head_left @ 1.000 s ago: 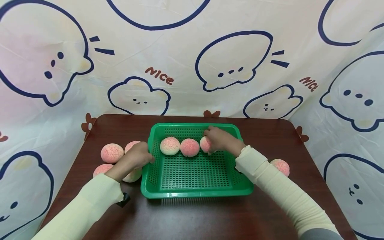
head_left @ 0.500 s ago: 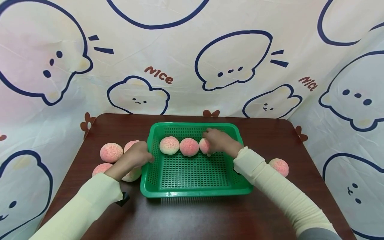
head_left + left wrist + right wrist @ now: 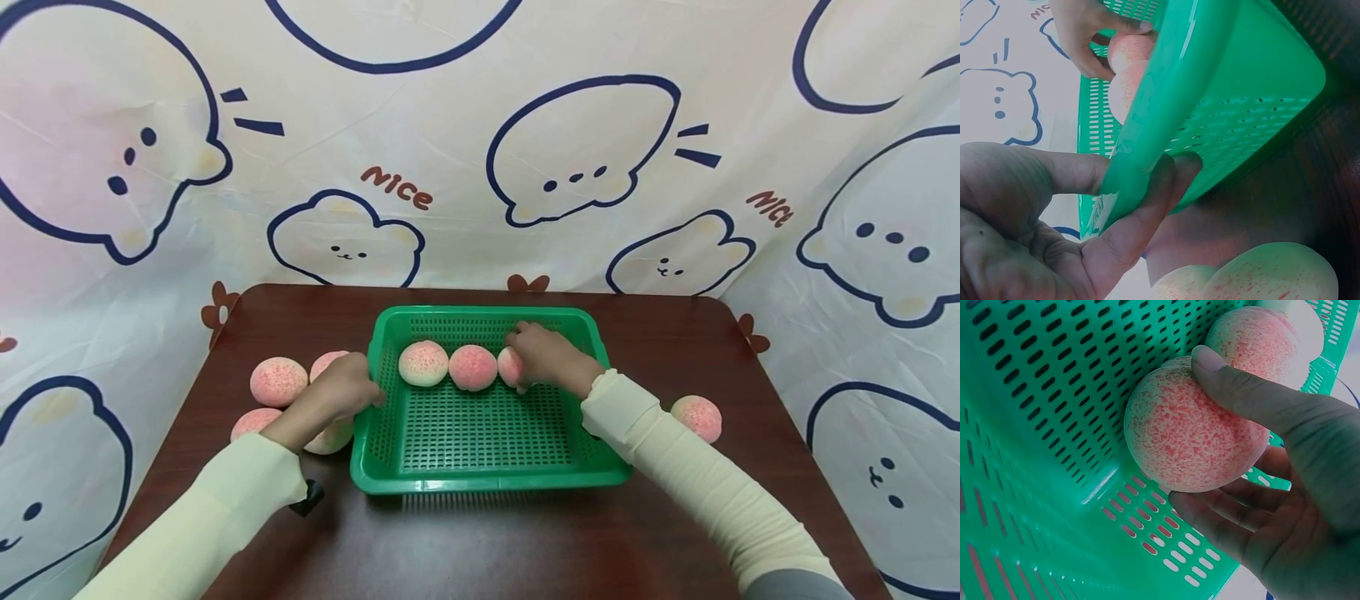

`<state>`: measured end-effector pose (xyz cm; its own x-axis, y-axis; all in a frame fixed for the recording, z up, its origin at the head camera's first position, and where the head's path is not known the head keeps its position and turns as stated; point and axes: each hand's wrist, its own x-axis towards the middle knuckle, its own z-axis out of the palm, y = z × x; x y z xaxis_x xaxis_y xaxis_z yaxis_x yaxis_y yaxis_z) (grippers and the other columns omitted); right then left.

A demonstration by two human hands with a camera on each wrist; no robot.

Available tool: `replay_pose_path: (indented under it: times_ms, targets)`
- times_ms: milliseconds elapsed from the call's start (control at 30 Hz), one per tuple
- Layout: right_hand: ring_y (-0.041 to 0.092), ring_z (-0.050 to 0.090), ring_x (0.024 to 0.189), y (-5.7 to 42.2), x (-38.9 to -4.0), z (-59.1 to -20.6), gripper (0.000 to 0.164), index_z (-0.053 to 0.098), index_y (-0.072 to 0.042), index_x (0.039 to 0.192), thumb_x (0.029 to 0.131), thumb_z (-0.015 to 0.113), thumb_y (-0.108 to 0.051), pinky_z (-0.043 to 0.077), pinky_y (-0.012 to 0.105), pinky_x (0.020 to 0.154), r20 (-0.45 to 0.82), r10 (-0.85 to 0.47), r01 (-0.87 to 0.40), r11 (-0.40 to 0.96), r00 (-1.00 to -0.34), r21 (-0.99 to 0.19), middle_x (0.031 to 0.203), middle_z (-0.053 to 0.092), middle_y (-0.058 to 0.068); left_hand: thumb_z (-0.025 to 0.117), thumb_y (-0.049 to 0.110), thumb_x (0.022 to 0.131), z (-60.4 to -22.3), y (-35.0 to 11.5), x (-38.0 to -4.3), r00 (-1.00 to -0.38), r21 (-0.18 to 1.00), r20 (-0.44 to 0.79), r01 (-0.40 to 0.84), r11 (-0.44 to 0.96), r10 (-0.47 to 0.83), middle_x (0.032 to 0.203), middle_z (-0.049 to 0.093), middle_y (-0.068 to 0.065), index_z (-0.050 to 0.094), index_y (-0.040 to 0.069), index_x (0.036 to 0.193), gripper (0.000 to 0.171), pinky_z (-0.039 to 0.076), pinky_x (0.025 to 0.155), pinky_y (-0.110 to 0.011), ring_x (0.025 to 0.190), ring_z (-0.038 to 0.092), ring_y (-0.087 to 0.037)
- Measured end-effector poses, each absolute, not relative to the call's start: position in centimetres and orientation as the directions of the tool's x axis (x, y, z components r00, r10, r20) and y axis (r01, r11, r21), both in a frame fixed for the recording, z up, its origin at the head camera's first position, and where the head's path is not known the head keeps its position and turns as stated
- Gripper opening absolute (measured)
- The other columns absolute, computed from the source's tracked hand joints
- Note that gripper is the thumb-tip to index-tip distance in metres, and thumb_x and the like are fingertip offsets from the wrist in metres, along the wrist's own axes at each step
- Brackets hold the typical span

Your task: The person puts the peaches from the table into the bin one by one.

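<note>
A green plastic basket (image 3: 491, 483) with slotted walls stands mid-table. My left hand (image 3: 343, 388) pinches its left rim, thumb on one side and fingers on the other, as the left wrist view shows. Inside the basket, my right hand (image 3: 553, 357) grips a pink-speckled peach (image 3: 1194, 434) between thumb and fingers. That peach sits at the right end of a row, beside a pinker peach (image 3: 473, 368) and a paler peach (image 3: 423, 364). In the head view the right hand covers part of the held peach.
Several peaches (image 3: 279, 382) lie on the brown table (image 3: 480, 550) left of the basket, partly behind the left hand and forearm. One more peach (image 3: 697, 418) rests on the right, beside the right sleeve (image 3: 697, 467). A cartoon-printed cloth (image 3: 450, 125) hangs behind the table.
The right hand has come slightly nearer the front edge, still on the peach. The left hand stays on the basket rim, and the peaches keep their places.
</note>
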<state>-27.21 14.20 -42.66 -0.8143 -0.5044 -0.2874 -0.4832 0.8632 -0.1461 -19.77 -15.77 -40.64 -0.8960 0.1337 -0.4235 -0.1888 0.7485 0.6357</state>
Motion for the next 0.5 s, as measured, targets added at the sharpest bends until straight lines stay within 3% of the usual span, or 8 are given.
replay_pose_path:
  times_ms: [500]
  targets:
    - [0.031, 0.057, 0.118, 14.15, -27.02, -42.96, 0.063, 0.066, -0.008, 0.128, 0.073, 0.093, -0.017, 0.057, 0.049, 0.093, -0.232, -0.512, -0.493, 0.859, -0.827, -0.139, 0.130, 0.058, 0.014, 0.066, -0.005, 0.083, -40.51, -15.76, -19.65, -0.894, 0.637, -0.426, -0.188, 0.748, 0.137, 0.095, 0.072, -0.023, 0.065, -0.013, 0.105, 0.024, 0.058, 0.064, -0.034, 0.073, 0.070, -0.021]
